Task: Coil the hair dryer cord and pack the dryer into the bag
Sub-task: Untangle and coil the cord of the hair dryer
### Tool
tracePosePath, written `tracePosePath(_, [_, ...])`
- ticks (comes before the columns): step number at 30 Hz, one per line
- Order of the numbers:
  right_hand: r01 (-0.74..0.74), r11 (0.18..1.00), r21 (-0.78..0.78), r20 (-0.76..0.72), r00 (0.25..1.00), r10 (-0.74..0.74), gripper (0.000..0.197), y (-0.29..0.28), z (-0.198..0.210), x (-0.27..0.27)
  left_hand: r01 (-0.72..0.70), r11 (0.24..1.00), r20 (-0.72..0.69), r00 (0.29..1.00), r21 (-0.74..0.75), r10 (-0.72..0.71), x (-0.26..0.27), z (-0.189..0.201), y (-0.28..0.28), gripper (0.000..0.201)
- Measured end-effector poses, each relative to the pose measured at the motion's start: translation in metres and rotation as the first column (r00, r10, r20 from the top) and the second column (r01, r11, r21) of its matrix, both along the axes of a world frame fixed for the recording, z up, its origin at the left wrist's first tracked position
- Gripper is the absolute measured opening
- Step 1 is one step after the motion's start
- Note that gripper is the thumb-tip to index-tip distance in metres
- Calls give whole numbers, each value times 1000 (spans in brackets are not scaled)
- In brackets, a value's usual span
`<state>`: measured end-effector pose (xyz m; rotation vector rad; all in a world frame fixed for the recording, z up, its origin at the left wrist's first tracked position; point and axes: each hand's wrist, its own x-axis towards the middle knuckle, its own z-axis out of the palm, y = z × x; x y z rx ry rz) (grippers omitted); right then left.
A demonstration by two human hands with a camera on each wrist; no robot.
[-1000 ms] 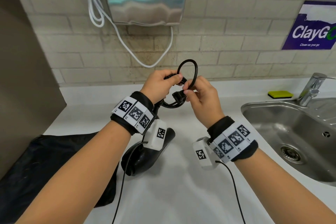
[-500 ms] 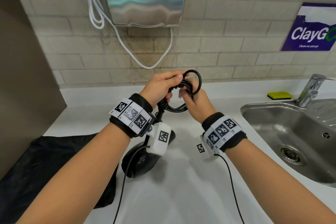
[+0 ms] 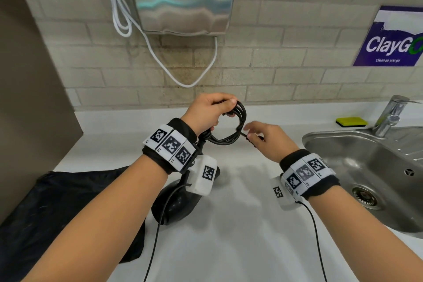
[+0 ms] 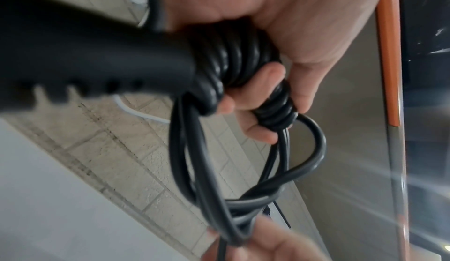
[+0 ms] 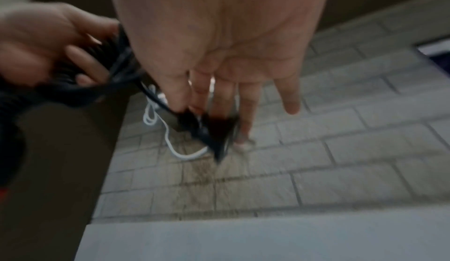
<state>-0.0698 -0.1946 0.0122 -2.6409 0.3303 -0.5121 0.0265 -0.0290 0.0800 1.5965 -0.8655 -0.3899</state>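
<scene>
Head view bright, even overhead light, soft shadows on table (image 3: pixel 229 247), edges bowed. Hand dryer (image 3: pixel 183 0) shows glare. Right wrist view heavily motion-blurred; left wrist view partly soft w/ streak glare.

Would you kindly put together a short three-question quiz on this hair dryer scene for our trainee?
1. True or false: the dryer is already inside the bag.
2. Which hand grips the coiled cord against the dryer's handle? A) left hand B) right hand C) both
3. Fill in: the right hand pinches the cord's ____ end.

Key
1. False: the dryer stands on the counter, beside the bag, which lies flat.
2. A: the left wrist view shows its fingers curled round the coil.
3. Plug: blurred in the right wrist view, but held at the fingertips.
</scene>
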Motion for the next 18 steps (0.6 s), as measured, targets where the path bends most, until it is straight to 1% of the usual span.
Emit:
tracePosePath(1, [-18,1000,5,65,998,18,26,5,6,-1,-9,1000,11,1000,1,9,0,0,0,10])
tracePosePath(2, [-57,997,48,161,986,48,29,12,13,-2,-9,1000,30,1000,1,9,-1,1,0,10])
tracePosePath(4, [-154,977,149,358,929,92,33,26,28,-2,-2,1000,76,997,0,2,-4,2,-1,9])
tracePosePath(6, [-181,959,220,460,886,62,25,36,37,0,-5,1000,96,995,-8,5,-5,3,-1,11])
tracePosePath(7, [-180,949,260,483,875,33,21,38,38,2,-8,1000,92,996,-15,9,-5,3,-1,12])
tracePosePath(8, [-182,936,302,501,865,7,21,39,39,5,-11,1000,86,996,-21,13,-4,3,0,12])
tracePosePath(10, [-203,904,376,506,863,-17,26,40,38,9,-22,1000,84,996,-13,23,-1,3,1,14])
tracePosePath(14, [-293,828,478,507,862,12,27,40,38,14,14,1000,60,998,17,-15,6,3,6,12])
tracePosePath(17, [-342,804,486,491,868,72,25,37,33,16,26,999,88,996,41,-29,7,4,8,11])
tracePosePath(18, [-364,784,503,483,870,94,23,37,31,16,32,998,98,994,48,-37,7,4,8,11])
